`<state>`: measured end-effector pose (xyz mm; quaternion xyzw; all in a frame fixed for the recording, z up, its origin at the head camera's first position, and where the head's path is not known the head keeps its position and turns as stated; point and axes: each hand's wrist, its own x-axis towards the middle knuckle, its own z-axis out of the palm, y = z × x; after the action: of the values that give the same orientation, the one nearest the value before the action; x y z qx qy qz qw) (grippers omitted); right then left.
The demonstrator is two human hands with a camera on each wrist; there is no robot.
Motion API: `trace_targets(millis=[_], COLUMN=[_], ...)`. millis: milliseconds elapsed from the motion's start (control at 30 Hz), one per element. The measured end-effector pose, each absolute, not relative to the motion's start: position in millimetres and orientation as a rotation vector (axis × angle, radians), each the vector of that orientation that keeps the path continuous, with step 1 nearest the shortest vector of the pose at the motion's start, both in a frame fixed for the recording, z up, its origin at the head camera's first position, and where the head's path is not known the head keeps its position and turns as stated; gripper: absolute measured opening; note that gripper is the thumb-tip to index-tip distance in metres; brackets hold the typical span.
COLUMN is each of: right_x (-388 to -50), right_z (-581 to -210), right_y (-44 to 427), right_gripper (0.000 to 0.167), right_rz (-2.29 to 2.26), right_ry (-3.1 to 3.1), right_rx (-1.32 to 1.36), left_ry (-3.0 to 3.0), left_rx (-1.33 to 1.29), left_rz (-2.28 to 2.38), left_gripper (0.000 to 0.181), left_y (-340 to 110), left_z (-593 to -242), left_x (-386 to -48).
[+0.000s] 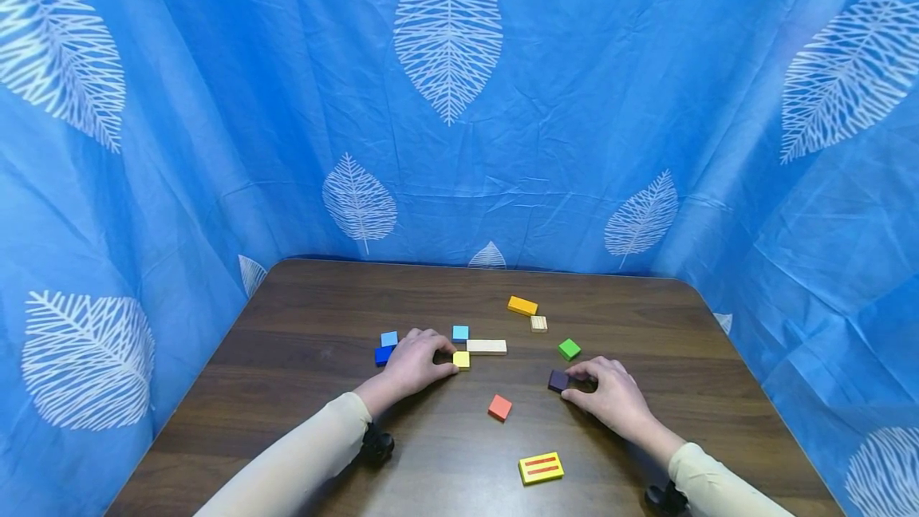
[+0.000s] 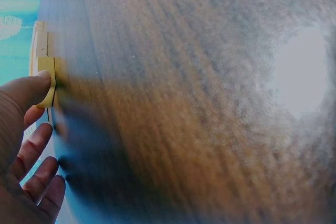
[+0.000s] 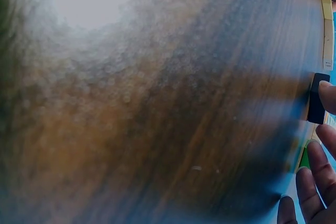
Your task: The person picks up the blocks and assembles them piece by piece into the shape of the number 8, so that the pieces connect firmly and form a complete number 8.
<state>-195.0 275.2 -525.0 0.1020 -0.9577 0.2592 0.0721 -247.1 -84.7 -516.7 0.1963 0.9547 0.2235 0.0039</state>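
Note:
My left hand [image 1: 412, 361] pinches a small yellow block [image 1: 462, 361] between thumb and fingertips, down at the tabletop. In the left wrist view the thumb lies on the yellow block's [image 2: 46, 80] near face. Just behind it lie a long pale wooden block [image 1: 487, 347] and a light blue block [image 1: 460, 333]. On the right, a dark, nearly black block [image 1: 558, 381] is held between the thumb and fingers of my right hand [image 1: 610, 393]. The right wrist view shows the thumb against this dark block [image 3: 318, 98]. A green block [image 1: 569, 349] lies just beyond the right hand.
Left of the left hand are a second light blue block [image 1: 389, 339] and a dark blue one [image 1: 384, 355]. An orange block [image 1: 522, 305] and a striped pale block [image 1: 538, 324] lie farther back. Nearer are a red block [image 1: 499, 408] and a yellow block with red stripes [image 1: 542, 469].

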Motion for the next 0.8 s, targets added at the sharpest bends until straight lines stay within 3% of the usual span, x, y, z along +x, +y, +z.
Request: trace_targets(millis=[800], right_x=[-193.2], right_z=[-521.8], right_y=[272.5], right_gripper=[0.025], right_rz=[0.746], right_ry=[-2.901], right_rx=[0.297], left_ry=[2.980], left_rx=[0.631], left_rz=[0.712], left_gripper=[0.026], left_y=[-85.1], left_z=[-516.3], left_x=[-246.9])
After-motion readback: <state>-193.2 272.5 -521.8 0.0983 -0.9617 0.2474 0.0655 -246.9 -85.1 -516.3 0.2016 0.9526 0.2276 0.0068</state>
